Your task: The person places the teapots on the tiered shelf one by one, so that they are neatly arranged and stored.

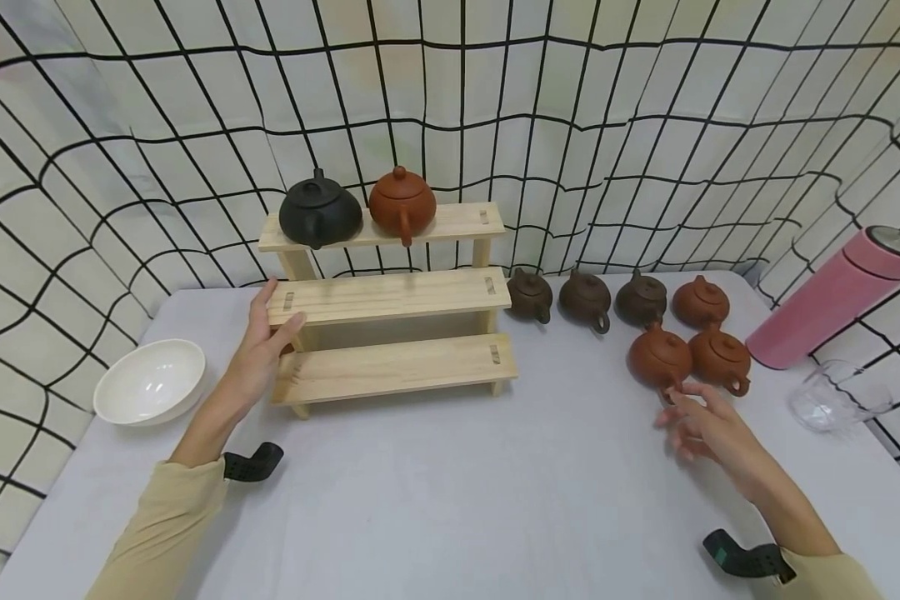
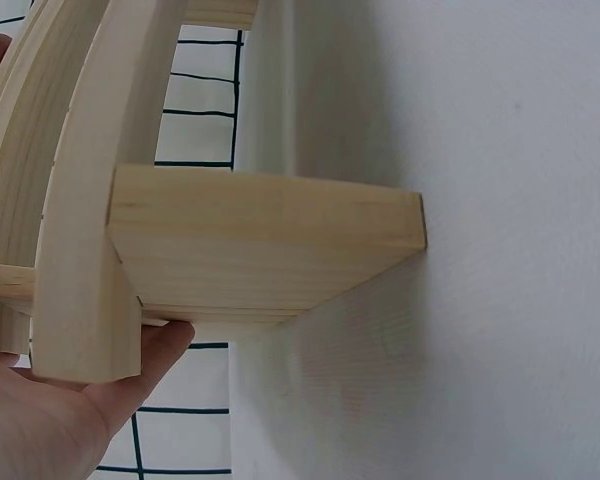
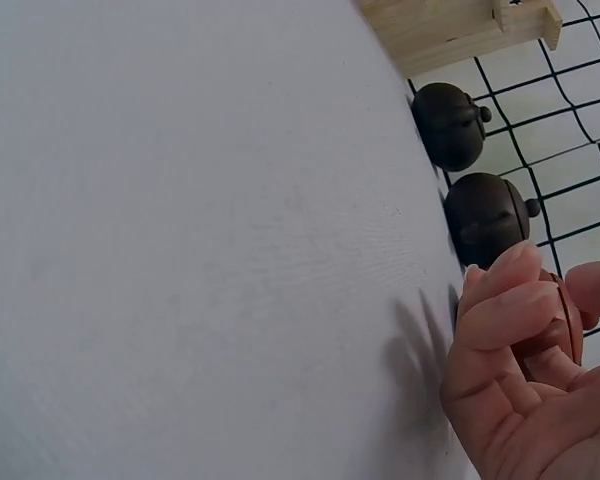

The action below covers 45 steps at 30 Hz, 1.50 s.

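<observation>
In the head view a three-tier wooden shelf (image 1: 390,297) stands on the table. My left hand (image 1: 258,354) grips its left end at the middle tier; in the left wrist view its fingers wrap behind a wooden upright (image 2: 85,250). A black teapot (image 1: 320,212) and a reddish-brown teapot (image 1: 402,204) sit on the top tier. At the right, my right hand (image 1: 712,429) pinches the handle of another reddish-brown teapot (image 1: 658,358), which rests on the table. Curled fingers partly hide that teapot in the right wrist view.
Dark brown teapots (image 1: 585,300) line the back, beside more reddish-brown ones (image 1: 720,357). A pink flask (image 1: 832,300) and a clear glass cup (image 1: 832,400) stand far right. A white bowl (image 1: 150,383) sits at left. Black wire mesh (image 1: 461,125) encloses the table's back and sides.
</observation>
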### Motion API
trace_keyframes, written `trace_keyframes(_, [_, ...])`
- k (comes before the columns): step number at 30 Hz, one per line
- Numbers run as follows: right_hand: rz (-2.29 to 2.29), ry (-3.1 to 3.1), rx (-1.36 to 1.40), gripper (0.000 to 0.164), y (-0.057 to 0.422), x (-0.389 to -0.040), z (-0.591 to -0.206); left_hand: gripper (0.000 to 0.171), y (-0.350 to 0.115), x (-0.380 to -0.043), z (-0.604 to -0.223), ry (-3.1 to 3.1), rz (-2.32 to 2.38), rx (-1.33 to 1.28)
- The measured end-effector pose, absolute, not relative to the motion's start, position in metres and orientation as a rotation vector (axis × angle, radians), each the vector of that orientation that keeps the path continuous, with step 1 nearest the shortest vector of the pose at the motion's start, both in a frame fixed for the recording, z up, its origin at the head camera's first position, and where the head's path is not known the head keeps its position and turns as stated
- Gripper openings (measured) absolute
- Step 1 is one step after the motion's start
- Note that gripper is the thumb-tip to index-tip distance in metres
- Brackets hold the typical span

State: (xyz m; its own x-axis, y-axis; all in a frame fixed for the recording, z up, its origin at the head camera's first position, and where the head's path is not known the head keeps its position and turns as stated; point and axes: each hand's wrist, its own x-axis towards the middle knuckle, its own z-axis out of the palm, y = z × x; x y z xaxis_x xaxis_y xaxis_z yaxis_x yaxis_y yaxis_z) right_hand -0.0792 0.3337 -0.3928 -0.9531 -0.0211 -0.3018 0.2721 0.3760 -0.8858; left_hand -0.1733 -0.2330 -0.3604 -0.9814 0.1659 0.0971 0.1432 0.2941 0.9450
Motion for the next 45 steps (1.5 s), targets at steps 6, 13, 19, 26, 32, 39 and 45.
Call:
trace_keyframes(6, [-1.696, 2.332, 0.171, 0.047, 0.335, -0.084, -0.394, 0.081, -0.233, -0.173, -0.361, 2.500, 1.837, 0.309])
trace_keyframes(13, [-1.756, 2.277, 0.193, 0.045, 0.339, -0.088, -0.396, 0.080, -0.232, -0.174, -0.360, 2.496, 1.840, 0.313])
trace_keyframes(19, [-1.777, 2.273, 0.192, 0.041, 0.341, -0.089, -0.399, 0.080, -0.232, -0.174, -0.360, 2.499, 1.838, 0.312])
trace_keyframes(26, [-1.908, 2.246, 0.148, 0.035, 0.339, -0.085, -0.405, 0.080, -0.231, -0.173, -0.360, 2.487, 1.844, 0.318])
trace_keyframes(32, [-2.049, 2.151, 0.111, 0.031, 0.330, -0.079, -0.401, 0.080, -0.231, -0.173, -0.360, 2.491, 1.835, 0.311])
trace_keyframes(39, [-2.150, 2.181, -0.080, 0.028, 0.302, -0.079, -0.375, 0.080, -0.233, -0.174, -0.360, 2.508, 1.831, 0.298])
trace_keyframes(45, [-2.162, 2.222, -0.188, 0.028, 0.263, -0.093, -0.336, 0.080, -0.233, -0.173, -0.361, 2.510, 1.832, 0.304])
